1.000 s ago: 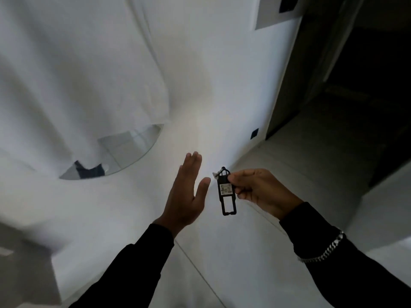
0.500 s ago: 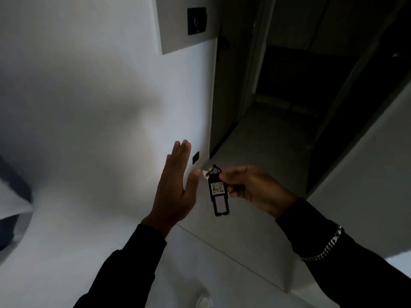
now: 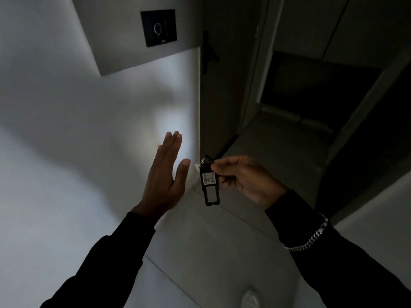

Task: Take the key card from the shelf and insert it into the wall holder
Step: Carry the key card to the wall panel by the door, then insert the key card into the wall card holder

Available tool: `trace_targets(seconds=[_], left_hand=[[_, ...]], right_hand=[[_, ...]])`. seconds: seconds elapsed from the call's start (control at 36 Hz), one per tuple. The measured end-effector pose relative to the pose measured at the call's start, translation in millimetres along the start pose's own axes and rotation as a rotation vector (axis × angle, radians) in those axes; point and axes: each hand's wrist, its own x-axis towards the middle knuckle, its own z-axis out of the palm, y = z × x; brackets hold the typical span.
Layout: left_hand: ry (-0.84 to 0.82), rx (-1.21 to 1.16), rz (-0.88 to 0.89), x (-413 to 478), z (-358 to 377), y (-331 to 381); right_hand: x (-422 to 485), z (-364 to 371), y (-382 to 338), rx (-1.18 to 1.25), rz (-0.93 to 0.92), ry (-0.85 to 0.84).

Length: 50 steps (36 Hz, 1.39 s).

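Key card carried toward the wall holder, pinched near its top in the right hand.

The right hand (image 3: 242, 178) clamps thumb and fingers on the key card (image 3: 209, 185), letting the black tag hang free so its lower end can likely lead into a slot. The left hand (image 3: 165, 176) is flat, fingers together, holding nothing. The dark wall holder (image 3: 158, 28) sits well above on a pale panel (image 3: 115, 41).

You have two hands up, left (image 3: 164, 174) and right (image 3: 244, 178), one tag (image 3: 209, 181), one panel (image 3: 158, 27), one bracelet (image 3: 311, 237).
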Motion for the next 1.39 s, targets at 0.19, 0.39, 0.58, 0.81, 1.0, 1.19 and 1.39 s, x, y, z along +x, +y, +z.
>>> trace_targets(seconds=[0.19, 0.39, 0.58, 0.81, 1.0, 1.19, 1.39], left_hand=[[0.169, 0.083, -0.073, 78.0, 26.6, -0.8], [0.302, 0.221, -0.092, 150.7, 21.5, -24.6], [0.426, 0.39, 0.012, 244.4, 1.0, -65.2], [0.52, 0.67, 0.033, 351.0, -32.5, -90.4], [0.579, 1.003, 0.0, 410.6, -52.1, -117.2], [0.621, 1.4, 0.065, 442.4, -64.8, -140.1], [0.703, 1.584, 0.073, 447.1, -67.8, -156.6]], right_hand=[[90.4, -61.2, -62.1, -0.131, -0.022, -0.142], [193.8, -77.2, -128.8, -0.253, -0.152, -0.246], [297.9, -63.7, -189.1, -0.372, -0.373, -0.302], [393.1, -36.4, -266.7, -0.395, -0.608, -0.328], [458.6, -16.2, -314.3, -0.361, -0.757, -0.375], [499.9, -13.4, -334.0, -0.287, -0.798, -0.491], [518.4, -19.2, -340.1, -0.217, -0.83, -0.535]])
